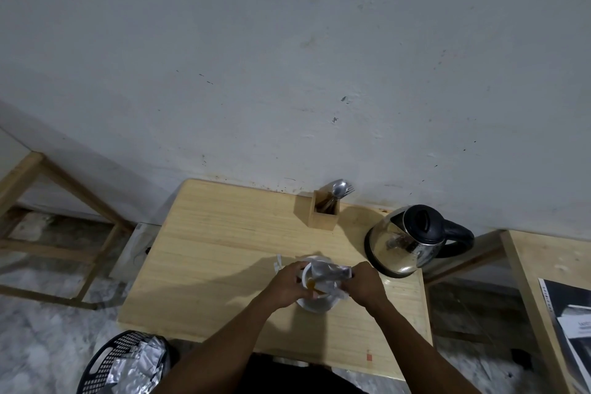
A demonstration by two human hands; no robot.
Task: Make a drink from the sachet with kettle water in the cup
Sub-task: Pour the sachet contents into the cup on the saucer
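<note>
Two hands over one cup [315, 304], near 6 o'clock on the desk [224, 249]. Left hand [289, 285] wrapped around the cup's left side, seemingly to steady it; fingers closed on the rim and wall, though partly hidden by the foil. Right hand [364, 281] pinching the far end of the sachet [326, 275], held tilted with its open mouth down over the cup, evidently so the contents drop inside and not on the wood. Something brownish showing inside the cup under the sachet; powder or liquid, cannot tell. Small torn strip [277, 264] lying just beside the left hand at about 10 o'clock from the cup, likely the ripped-off top. Kettle [412, 240] standing upright at 2 o'clock from the cup, lid shut, handle turned to the right, within easy reach of the right hand for pouring. Wooden holder [321, 213] with spoons at 12 o'clock, against the wall, handy for stirring. Black basket [105, 365] with crumpled foil on the floor at 7 o'clock, probably for spent wrappers. Judged stage: emptying the sachet; water and stirring not yet done.
</note>
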